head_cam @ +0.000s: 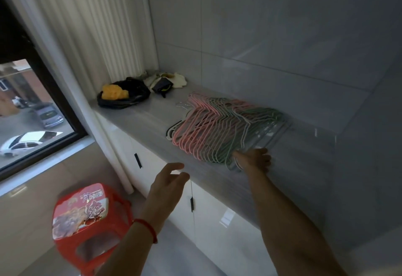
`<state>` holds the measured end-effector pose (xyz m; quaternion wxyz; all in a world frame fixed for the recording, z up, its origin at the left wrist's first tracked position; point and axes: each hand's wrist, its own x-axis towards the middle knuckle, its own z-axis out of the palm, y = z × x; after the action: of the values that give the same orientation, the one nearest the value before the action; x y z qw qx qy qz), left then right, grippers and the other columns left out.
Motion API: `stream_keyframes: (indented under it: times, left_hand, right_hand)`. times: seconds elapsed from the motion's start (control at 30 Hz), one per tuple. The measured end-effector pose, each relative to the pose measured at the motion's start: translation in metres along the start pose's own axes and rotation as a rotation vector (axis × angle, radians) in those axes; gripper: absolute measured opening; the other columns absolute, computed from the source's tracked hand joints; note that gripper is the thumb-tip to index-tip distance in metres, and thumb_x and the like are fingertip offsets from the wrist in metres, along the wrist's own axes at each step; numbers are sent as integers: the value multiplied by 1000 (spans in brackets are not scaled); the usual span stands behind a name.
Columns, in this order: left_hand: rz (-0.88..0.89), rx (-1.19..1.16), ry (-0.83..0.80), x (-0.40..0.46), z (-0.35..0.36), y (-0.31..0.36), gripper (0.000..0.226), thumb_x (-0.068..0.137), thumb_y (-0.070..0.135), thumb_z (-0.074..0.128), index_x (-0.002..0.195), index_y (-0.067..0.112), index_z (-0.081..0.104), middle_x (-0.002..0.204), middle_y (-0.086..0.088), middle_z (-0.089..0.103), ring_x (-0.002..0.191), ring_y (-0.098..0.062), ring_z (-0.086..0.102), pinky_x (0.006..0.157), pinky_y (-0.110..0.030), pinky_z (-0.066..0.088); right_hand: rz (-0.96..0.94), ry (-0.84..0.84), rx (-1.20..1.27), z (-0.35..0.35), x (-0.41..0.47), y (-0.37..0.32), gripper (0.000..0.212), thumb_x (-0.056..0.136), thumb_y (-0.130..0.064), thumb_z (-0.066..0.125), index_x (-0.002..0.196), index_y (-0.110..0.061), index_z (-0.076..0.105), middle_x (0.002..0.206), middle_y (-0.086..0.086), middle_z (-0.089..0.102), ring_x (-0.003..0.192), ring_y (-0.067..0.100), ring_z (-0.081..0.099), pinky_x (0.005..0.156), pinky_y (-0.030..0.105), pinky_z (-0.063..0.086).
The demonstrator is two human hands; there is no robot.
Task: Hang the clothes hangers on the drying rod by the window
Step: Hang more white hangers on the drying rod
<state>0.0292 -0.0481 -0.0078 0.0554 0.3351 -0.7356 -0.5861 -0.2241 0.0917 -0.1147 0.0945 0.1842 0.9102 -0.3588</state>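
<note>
The fanned stack of pink and green clothes hangers (219, 128) lies along the desk's (148, 121) back edge, its near end at the right hand (253, 159), whose grip looks relaxed and holds nothing; the left hand (168, 183) hovers open, farther off.

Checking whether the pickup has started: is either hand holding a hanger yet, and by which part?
The left hand holds nothing. The right hand touches the near end of the hanger pile on the countertop; a closed hold cannot be told.
</note>
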Motion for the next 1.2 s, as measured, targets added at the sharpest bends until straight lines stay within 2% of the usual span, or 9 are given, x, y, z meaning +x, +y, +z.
stream_keyframes:
  times: [0.17,0.3,0.4,0.53,0.67,0.77,0.9,1.1,1.2]
  left_hand:
    - [18,-27,-5,-26,-3,-11,27,96,25,61,123,32,63,108,2,73,100,-18,66,97,-49,55]
    - [35,-96,-21,-52,-6,-27,24,88,32,64,112,33,68,104,0,74,94,-18,68,93,-48,58]
    - [17,-213,-87,-75,-13,-41,17,100,27,57,111,25,70,110,-8,74,96,-21,69,88,-41,59]
    - [-53,-356,-126,-114,-34,-58,36,104,42,51,116,14,69,110,-14,74,101,-32,73,87,-44,62]
    - [-56,-512,-63,-164,-53,-81,40,102,48,53,121,16,65,104,-17,77,99,-39,73,81,-44,62]
    - [-74,-613,28,-209,-68,-101,42,98,46,61,116,9,68,105,-17,75,95,-36,72,75,-42,59]
    - [-43,-699,192,-284,-90,-143,51,98,37,63,123,-6,60,102,-20,63,94,-34,61,75,-42,58]
    - [-168,-711,582,-423,-110,-201,45,90,43,69,109,2,68,99,-20,67,87,-30,67,71,-38,57]
    - [-233,-694,790,-498,-127,-222,41,96,40,64,116,4,66,105,-20,69,71,-24,65,72,-38,57]
  right_hand:
    - [-82,82,208,-21,-43,16,125,72,-49,84,158,1,7,150,31,32,132,47,42,108,51,40]
    - [-302,-135,470,-32,-121,31,105,75,-33,85,156,-13,22,147,17,37,121,34,56,90,37,57]
    - [-444,-410,506,-34,-195,47,67,78,-32,86,129,-15,47,112,5,57,94,15,60,71,14,52]
    - [-524,-705,448,-32,-279,76,83,59,-79,77,127,-37,55,113,4,65,105,23,68,89,39,60]
    - [-548,-1018,488,-34,-335,94,63,72,-59,81,123,-27,63,103,15,65,101,40,69,89,51,61]
    - [-630,-1303,510,-32,-372,114,52,81,-46,82,125,-25,65,114,24,65,109,50,63,93,64,51]
    - [-738,-1599,437,-27,-433,150,48,86,-30,78,130,-17,62,115,32,60,104,41,64,98,58,53]
    - [-907,-1794,93,-20,-537,209,56,81,-59,73,121,-23,61,102,-5,74,100,19,73,87,36,60]
    - [-915,-1933,-104,-25,-585,231,58,79,-75,62,124,-38,54,129,-12,63,120,12,63,105,40,52]
